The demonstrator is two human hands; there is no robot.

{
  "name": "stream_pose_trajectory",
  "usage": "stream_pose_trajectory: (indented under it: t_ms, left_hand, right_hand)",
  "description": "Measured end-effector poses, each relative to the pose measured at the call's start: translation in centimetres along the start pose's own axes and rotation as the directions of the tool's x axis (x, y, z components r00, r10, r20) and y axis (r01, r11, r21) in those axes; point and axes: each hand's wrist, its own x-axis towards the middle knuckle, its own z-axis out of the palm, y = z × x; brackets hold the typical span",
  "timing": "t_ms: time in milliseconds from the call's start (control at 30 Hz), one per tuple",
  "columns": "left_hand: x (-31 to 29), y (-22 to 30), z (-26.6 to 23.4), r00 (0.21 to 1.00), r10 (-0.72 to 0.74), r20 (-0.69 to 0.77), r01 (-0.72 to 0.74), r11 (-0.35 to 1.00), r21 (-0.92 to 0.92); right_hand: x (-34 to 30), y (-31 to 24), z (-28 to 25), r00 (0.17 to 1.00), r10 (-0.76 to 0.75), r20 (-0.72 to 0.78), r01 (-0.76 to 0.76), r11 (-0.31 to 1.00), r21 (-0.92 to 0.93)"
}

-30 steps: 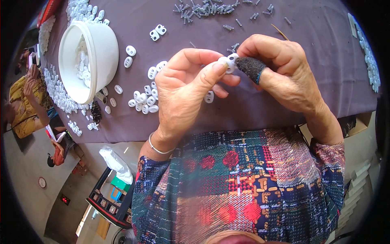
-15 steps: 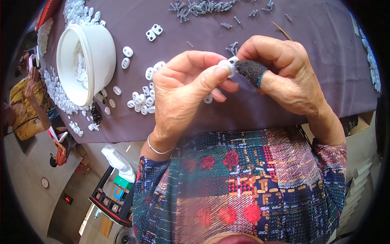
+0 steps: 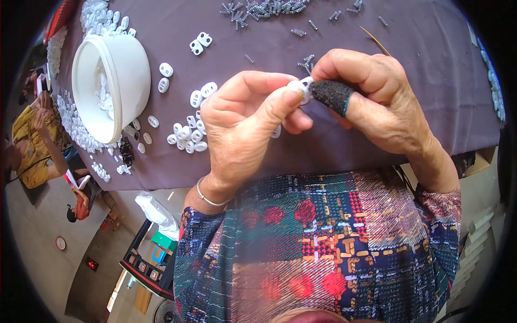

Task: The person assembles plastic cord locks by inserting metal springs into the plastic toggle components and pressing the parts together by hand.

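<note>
Between the thumb and fingers of my left hand (image 3: pixel 237 116) is a small white plastic cord lock (image 3: pixel 302 89) with a dark hole. My right hand (image 3: pixel 385 102) closes on its other side, the thumb in a black fabric cover (image 3: pixel 332 97) pressing against it. The fingertips hide part of the piece; whether a spring is in it I cannot tell. A few small metal springs (image 3: pixel 306 64) lie just beyond my hands. Left of my left hand, several white two-hole oval pieces (image 3: pixel 186 134) are heaped on the cloth.
A white plastic tub (image 3: pixel 132 81) lies tilted at the left, white pieces inside. Small white parts (image 3: pixel 75 121) spread around it. Many springs (image 3: pixel 274 8) are piled at the far side. Squarish white pieces (image 3: pixel 201 43) sit beyond my left hand. Another person (image 3: pixel 40 140) is at far left.
Both hands stay together at the cord lock, with only a slight shift of the grip. The whole view has moved a little; nothing on the table has visibly been taken or put down.
</note>
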Motion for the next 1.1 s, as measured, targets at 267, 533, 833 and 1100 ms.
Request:
stream_pose_trajectory:
  t_ms: [267,533,833,1100]
  left_hand:
    - [-0.1,-0.1,0.2,0.998,0.058,-0.009,-0.057,0.997,0.047]
    - [0.1,-0.1,0.4,0.997,0.073,-0.032,-0.071,0.996,0.058]
    - [0.2,0.2,-0.1,0.999,0.038,-0.008,-0.038,0.998,-0.041]
    - [-0.1,0.2,0.4,0.999,-0.014,0.029,0.017,0.993,-0.120]
  right_hand:
    - [0.1,-0.2,0.0,0.999,0.040,0.030,-0.041,0.997,0.058]
    - [0.3,0.1,0.1,0.999,-0.007,0.041,0.004,0.998,0.057]
    - [0.1,-0.6,0.3,0.984,-0.174,-0.036,0.167,0.974,-0.156]
    - [0.0,-0.4,1.5,0.911,-0.409,-0.053,0.334,0.808,-0.486]
